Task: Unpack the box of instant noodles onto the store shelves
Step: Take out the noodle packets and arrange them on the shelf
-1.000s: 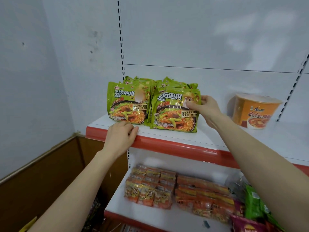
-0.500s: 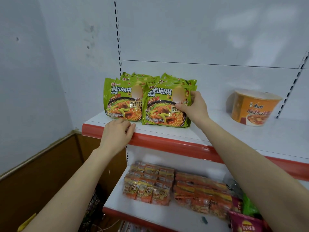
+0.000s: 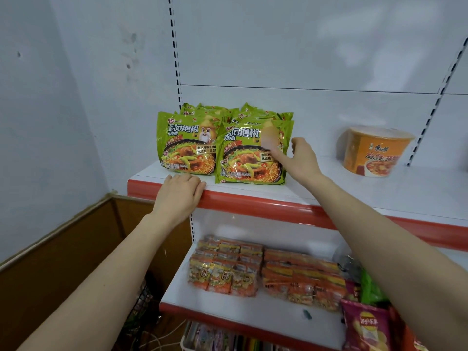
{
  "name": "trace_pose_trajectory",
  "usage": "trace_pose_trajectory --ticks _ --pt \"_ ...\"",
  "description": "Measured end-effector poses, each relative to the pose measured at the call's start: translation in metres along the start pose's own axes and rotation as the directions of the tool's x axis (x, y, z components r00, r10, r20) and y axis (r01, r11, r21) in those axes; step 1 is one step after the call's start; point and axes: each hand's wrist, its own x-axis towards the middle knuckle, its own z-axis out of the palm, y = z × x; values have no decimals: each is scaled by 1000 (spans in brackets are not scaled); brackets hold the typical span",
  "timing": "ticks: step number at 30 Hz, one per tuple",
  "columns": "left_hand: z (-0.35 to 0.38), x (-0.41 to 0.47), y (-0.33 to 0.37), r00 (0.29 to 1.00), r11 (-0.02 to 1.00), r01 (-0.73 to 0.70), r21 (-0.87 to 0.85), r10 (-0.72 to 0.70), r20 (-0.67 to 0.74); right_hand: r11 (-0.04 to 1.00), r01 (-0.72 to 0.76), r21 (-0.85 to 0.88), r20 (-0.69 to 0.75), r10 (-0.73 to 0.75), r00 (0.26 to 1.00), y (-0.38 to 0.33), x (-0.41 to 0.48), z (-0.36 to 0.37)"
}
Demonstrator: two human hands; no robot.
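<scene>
Two rows of green instant noodle packets stand upright at the left end of the upper white shelf (image 3: 329,196). The front left packet (image 3: 186,145) and the front right packet (image 3: 249,158) lean back on several more behind them. My right hand (image 3: 300,159) is beside the right packet's edge, thumb pointing at its front, fingers loose, holding nothing. My left hand (image 3: 179,196) lies flat, palm down, on the shelf's red front lip just below the left packet. The box is not in view.
An orange cup-noodle bowl (image 3: 374,152) stands further right on the same shelf. The lower shelf (image 3: 228,310) carries orange snack packs (image 3: 266,269), green bags and a purple crisp bag (image 3: 366,325). White wall to the left, brown panel below it.
My right hand has let go of the right front packet and drawn slightly back to the right. The packet now stands on its own. My left hand stays on the shelf lip.
</scene>
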Motion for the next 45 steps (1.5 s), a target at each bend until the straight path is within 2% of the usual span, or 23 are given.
trace_pose_trajectory --ticks 3,5,7,9,11,14,17,21,23,25,29,34,36,38,39,42,45 --pt "-7 -10 4 999 999 -23 28 24 -35 989 61 -137 -80 -72 994 -3 -10 -9" --pt "-12 -20 7 989 995 -94 43 98 -108 967 159 -201 -129 -187 974 -9 -23 -12" --pt "-12 -39 12 974 986 -157 59 164 -153 932 272 -239 -118 -306 945 -18 -43 -8" --pt "-3 -67 18 969 980 -192 44 196 -150 889 376 -263 -76 -408 910 -26 -67 7" --pt "15 -101 22 978 980 -201 -6 200 -68 835 480 -269 13 -495 869 -29 -98 31" --pt "48 -163 21 981 979 -187 -78 190 41 802 562 -201 170 -536 827 -17 -153 75" --pt "76 -230 16 973 993 -77 -87 94 213 841 518 -158 365 -438 822 11 -203 115" --pt "109 -314 11 914 996 90 -11 -78 397 867 489 -98 566 -355 744 53 -255 161" --pt "124 -352 13 826 972 236 10 -206 526 876 475 -85 663 -306 683 76 -280 180" --pt "141 -388 18 708 925 368 96 -346 616 878 472 -74 741 -268 615 100 -306 198" --pt "175 -466 33 555 852 492 180 -466 689 903 428 -49 836 -197 513 142 -369 230" --pt "216 -546 46 447 807 549 219 -504 739 912 396 -106 926 -54 373 199 -454 260" --pt "236 -570 47 427 810 566 155 -449 785 914 381 -140 941 4 337 220 -485 272" --pt "262 -596 44 444 813 571 115 -423 790 914 364 -177 953 67 295 240 -515 288" --pt "276 -608 41 434 810 572 127 -431 791 918 344 -198 955 101 279 250 -530 297" --pt "324 -636 26 338 812 530 244 -466 818 939 258 -225 951 155 268 279 -573 333" --pt "379 -658 7 314 824 477 306 -485 816 949 188 -254 944 201 262 308 -612 376"
